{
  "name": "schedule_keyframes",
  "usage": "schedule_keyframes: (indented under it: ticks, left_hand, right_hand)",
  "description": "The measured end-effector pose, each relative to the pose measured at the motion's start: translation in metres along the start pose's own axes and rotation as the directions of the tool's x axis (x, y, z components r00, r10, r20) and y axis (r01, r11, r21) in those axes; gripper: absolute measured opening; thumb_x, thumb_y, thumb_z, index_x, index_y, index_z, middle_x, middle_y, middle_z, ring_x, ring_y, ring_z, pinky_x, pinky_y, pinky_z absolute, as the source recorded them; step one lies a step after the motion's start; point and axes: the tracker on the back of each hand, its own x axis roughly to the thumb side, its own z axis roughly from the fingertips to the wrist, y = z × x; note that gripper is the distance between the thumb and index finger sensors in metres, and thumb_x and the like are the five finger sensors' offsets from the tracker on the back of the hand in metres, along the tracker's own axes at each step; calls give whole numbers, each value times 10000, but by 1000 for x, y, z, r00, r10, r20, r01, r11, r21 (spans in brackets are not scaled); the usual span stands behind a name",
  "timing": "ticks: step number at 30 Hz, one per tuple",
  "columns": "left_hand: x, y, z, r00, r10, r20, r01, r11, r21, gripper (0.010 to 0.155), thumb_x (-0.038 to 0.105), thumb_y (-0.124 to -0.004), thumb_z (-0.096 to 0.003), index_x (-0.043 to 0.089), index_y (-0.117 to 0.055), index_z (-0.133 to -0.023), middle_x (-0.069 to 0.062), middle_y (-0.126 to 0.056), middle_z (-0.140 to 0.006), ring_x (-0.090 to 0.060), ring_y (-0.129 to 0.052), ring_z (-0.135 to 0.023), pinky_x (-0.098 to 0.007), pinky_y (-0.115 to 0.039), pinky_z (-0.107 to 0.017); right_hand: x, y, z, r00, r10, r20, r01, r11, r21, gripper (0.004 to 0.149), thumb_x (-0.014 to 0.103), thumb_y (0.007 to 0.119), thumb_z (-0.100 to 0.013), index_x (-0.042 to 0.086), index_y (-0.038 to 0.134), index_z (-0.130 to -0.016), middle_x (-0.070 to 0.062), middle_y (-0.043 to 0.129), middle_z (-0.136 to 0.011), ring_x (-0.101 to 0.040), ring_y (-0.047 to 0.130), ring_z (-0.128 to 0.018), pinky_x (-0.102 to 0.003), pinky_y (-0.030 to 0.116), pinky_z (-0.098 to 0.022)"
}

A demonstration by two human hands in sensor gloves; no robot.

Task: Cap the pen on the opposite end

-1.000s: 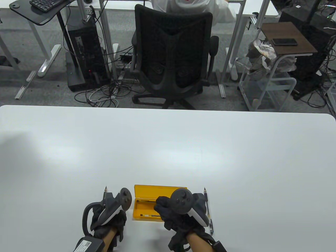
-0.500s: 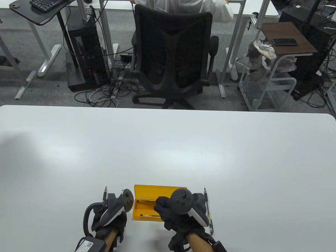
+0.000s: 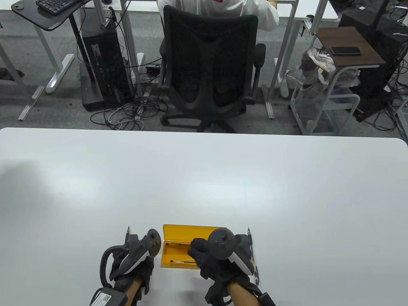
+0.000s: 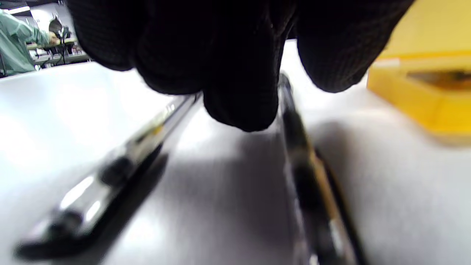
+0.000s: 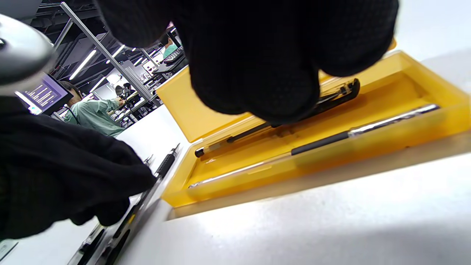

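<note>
Little has moved since the earlier frame — both hands rest low beside the open yellow case (image 3: 178,266).
Two uncapped pens (image 4: 110,173) lie on the tabletop (image 3: 204,178) under the left hand (image 3: 134,258), within reach; the right hand (image 3: 220,255) covers the case's right end — either grip stays hidden, and no cap is visible.

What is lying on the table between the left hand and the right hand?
In the table view, the open yellow case sits between the left hand and the right hand, with two pens inside.
</note>
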Motion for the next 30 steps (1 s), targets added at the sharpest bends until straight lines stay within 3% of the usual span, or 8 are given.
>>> schedule_keyframes:
  ticks: [4,6,9,12,20,24,30]
  left_hand:
    - [3,17,14,992,95,83,-107,983,150,595,475,-848,-493,43,-821,-901,-134,-1037,-581,-290,-956,-477,-565,-724,-562]
    - [9,21,21,968,135,212,-183,958,222,599,479,-845,-489,60,-809,-916,-132,-1032,-608,-292,-951,-503,-567,-714,-579]
    - [19,17,23,930,115,349,-197,958,208,615,482,-825,-492,144,-734,-997,-111,-979,-759,-299,-904,-648,-592,-641,-658]
    - [33,6,21,908,32,418,-115,978,174,615,476,-821,-491,223,-697,-1038,-110,-915,-871,-315,-836,-757,-625,-563,-707]
    - [45,-15,10,907,-174,384,130,982,138,725,525,-776,-491,273,-527,-1124,-167,-735,-1033,-378,-662,-888,-678,-462,-728]
    - [41,-18,5,918,-97,385,89,995,39,733,524,-741,-505,263,-473,-1135,-201,-638,-1087,-419,-565,-929,-719,-400,-726]
    - [37,-20,5,932,-32,362,27,999,21,732,529,-747,-498,214,-523,-1119,-222,-660,-1068,-441,-578,-912,-733,-412,-709]
  right_hand:
    - [-1,-7,1,999,30,-33,-31,998,-47,532,409,773,-436,102,846,-864,-65,1031,-541,-242,1036,-403,-455,845,-364]
    - [0,-13,1,995,93,-42,-97,991,-90,517,414,792,-427,117,866,-843,-51,1033,-521,-230,1036,-386,-447,848,-357]
    - [1,-17,2,982,177,-59,-183,976,-119,494,419,812,-418,139,887,-818,-31,1033,-501,-214,1036,-368,-438,852,-350]
    - [3,-17,1,960,269,-79,-277,953,-125,476,420,829,-410,158,901,-800,-20,1032,-490,-204,1034,-361,-433,854,-348]
    - [5,-3,-6,871,476,-118,-486,871,-76,449,409,857,-393,223,906,-799,-16,999,-586,-220,1013,-458,-457,835,-413]
    - [5,8,-15,828,548,-117,-557,828,-67,435,387,866,-390,254,905,-803,-26,956,-675,-243,979,-547,-486,806,-474]
    - [9,33,-24,699,712,-73,-716,694,-78,450,364,870,-386,305,874,-832,-26,868,-801,-273,902,-697,-528,751,-568]
